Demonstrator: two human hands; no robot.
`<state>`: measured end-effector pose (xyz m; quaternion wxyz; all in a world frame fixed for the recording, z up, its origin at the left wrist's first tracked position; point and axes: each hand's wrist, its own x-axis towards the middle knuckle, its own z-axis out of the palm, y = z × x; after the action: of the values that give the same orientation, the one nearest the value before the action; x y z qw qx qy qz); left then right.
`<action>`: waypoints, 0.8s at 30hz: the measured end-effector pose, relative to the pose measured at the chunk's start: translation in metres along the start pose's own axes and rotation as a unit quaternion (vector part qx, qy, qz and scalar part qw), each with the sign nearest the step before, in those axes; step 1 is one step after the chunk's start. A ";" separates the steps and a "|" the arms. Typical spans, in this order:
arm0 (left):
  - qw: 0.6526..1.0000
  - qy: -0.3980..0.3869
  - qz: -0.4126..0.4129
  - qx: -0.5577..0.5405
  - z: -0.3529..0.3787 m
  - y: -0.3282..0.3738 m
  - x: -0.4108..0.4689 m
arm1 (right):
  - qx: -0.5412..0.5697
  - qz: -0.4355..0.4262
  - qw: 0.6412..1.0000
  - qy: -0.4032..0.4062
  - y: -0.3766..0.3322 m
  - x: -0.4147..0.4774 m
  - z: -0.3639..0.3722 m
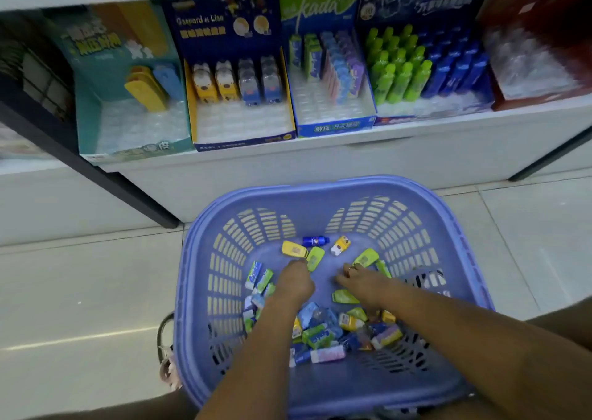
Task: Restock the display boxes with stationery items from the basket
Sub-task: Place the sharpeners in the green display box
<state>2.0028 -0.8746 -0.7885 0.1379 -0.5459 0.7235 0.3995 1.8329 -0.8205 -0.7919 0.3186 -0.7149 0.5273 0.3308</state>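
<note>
Stationery items (320,333) loose in basket (320,185), heaped at its near side | display boxes (334,128) just beyond basket, part empty, likely for short reach | left hand (296,280) curled at basket centre, grasp hidden, cannot tell | right hand (355,278) beside it by green item (366,257), grip unclear.

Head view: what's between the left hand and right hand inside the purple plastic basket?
Only bare floor of the purple plastic basket separates the left hand and right hand; the head view shows it.
</note>
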 end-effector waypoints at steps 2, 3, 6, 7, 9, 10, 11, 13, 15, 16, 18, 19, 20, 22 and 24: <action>0.999 0.028 -0.007 -0.017 0.004 0.000 0.005 | -0.023 -0.018 1.000 0.003 0.002 0.005 0.002; 0.999 0.041 -0.010 -0.024 0.006 0.000 0.008 | -0.027 -0.029 0.999 0.013 0.003 0.007 0.003; 0.997 0.070 -0.019 -0.038 0.013 0.000 0.018 | -0.023 -0.038 0.998 0.048 0.001 0.010 0.011; 0.996 0.077 -0.018 -0.037 0.015 -0.001 0.022 | -0.025 -0.039 0.997 0.062 -0.002 0.011 0.015; 0.996 0.080 -0.022 -0.021 0.020 0.000 0.031 | -0.032 -0.042 0.995 0.086 -0.007 0.015 0.021; 0.996 0.079 -0.030 -0.008 0.022 0.001 0.034 | -0.031 -0.036 0.995 0.084 -0.007 0.016 0.021; 0.996 0.078 -0.036 0.009 0.025 0.001 0.037 | -0.026 -0.029 0.997 0.071 -0.007 0.016 0.020; 0.996 0.071 -0.031 0.049 0.029 0.003 0.041 | -0.039 -0.023 0.998 0.036 -0.005 0.016 0.018; 0.995 0.054 -0.024 0.077 0.031 0.005 0.044 | -0.057 -0.023 0.998 0.006 -0.004 0.018 0.017; 0.995 0.043 -0.026 0.085 0.031 0.006 0.044 | -0.042 -0.023 0.999 -0.007 -0.005 0.018 0.018; 0.995 0.024 -0.037 0.089 0.031 0.011 0.046 | 0.012 -0.022 0.999 -0.036 -0.007 0.019 0.019; 0.995 0.015 -0.045 0.086 0.030 0.015 0.046 | 0.029 -0.018 0.998 -0.049 -0.008 0.018 0.019; 0.996 0.002 -0.056 0.075 0.029 0.020 0.045 | 0.042 -0.011 0.997 -0.059 -0.008 0.017 0.018; 0.996 -0.043 -0.078 -0.004 0.024 0.026 0.043 | 0.064 0.012 0.996 -0.066 -0.008 0.014 0.018; 0.980 -0.097 -0.109 -0.134 0.019 0.027 0.040 | 0.101 0.031 0.991 -0.082 -0.006 0.011 0.013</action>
<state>1.9590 -0.8855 -0.8146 0.1758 -0.5939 0.5821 0.5268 1.8397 -0.8150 -0.8077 0.4213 -0.6327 0.5519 0.3429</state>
